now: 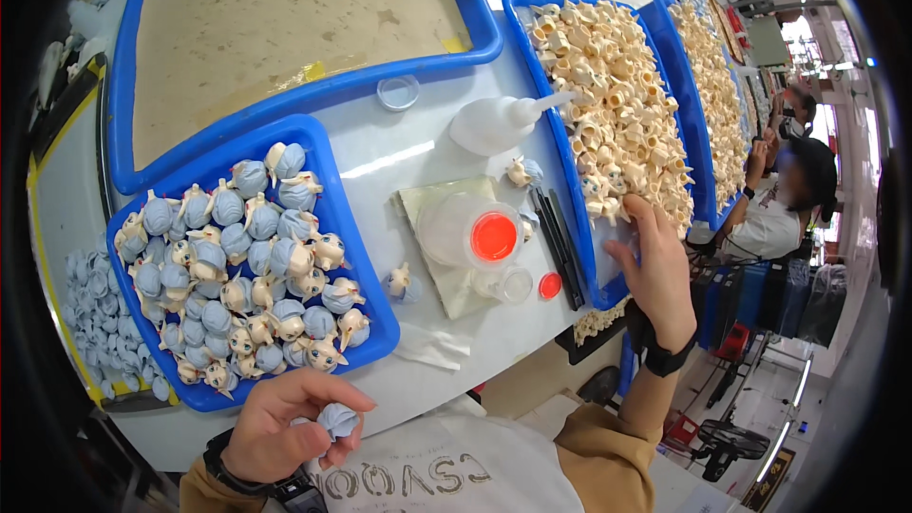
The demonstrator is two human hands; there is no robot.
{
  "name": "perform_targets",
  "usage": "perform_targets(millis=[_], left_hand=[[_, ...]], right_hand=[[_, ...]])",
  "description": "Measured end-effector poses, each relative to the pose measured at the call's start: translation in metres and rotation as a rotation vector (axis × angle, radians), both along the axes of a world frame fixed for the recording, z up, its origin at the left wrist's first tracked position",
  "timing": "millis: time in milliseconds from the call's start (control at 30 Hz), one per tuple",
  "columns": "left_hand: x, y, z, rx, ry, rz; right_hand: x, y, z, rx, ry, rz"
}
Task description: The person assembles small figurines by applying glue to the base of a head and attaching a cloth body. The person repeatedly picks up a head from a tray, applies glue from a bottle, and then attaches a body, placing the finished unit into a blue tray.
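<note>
Hair pc [339, 420], blue-grey & ridged, is clamped btwn thumb & fingers of L hand [285, 423], low in view, just off the near edge of a blue tray [385, 331] full of small doll heads [233, 237] w/ blue-grey hair. Can't tell if a face part sits under that pc. R hand [662, 275] is at the near end of a 2nd blue tray [522, 24], heaped w/ cream pcs [617, 85]; thumb & index are apart, index tip at the heap's edge. Can't tell if it touches a pc.

Btwn the trays on the pale worktop [380, 157]: white squeeze bottle [489, 125] w/ its spout toward the cream heap, a pale pad [427, 201] bearing a tub w/ red contents [494, 236], sm. clear cup [514, 285] nr it, red cap [550, 286] beside black sticks [560, 247] along the tray wall. One loose head [404, 285] lies L of the pad, another loose head [522, 171] nr the bottle. Big tray w/ stained beige base [122, 133] upper L; clear round dish [397, 93] just below its R corner. More blue-grey pcs [95, 323] far L.
</note>
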State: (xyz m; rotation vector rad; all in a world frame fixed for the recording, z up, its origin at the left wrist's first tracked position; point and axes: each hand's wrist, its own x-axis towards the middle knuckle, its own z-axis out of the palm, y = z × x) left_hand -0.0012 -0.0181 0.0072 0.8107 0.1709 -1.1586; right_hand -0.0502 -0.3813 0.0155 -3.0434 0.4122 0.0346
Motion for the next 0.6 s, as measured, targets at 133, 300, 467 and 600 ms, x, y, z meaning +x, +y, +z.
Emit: perform_targets(millis=[133,300,467,600], left_hand=[[-0.001,0.001,-0.001,-0.011,0.004,0.054],[-0.001,-0.004,-0.001,-0.011,0.003,0.048],[0.003,-0.001,0.001,-0.002,0.009,-0.111],[0.008,-0.008,0.003,-0.016,-0.014,-0.301]], right_hand=[[0.003,-0.005,0.001,0.167,0.022,-0.052],[-0.007,-0.003,0.002,0.123,-0.107,-0.031],[-0.021,0.036,0.024,0.267,-0.334,-0.097],[-0.032,0.1,0.022,1.059,-0.316,0.594]])
